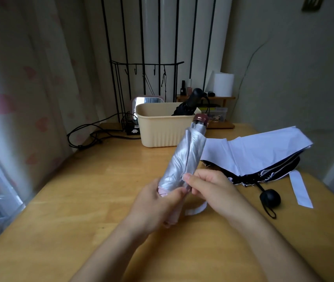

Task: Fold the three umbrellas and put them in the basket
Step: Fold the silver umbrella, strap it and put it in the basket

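A lived-in home room. Heart-print curtains [19, 88] hang by a wooden table [80, 200]. A small mirror [147, 99], cosmetics bottles [186, 87] and paper roll [223, 84] stand behind.

Glossy silver umbrella [184, 159] cloth; table [80, 200] seemingly varnished wood.

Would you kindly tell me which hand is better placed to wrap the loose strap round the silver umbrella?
Right, probably: the right hand pinches the silver umbrella at its folds, just above the loose strap, while the left hand grips its lower end, steadying it.
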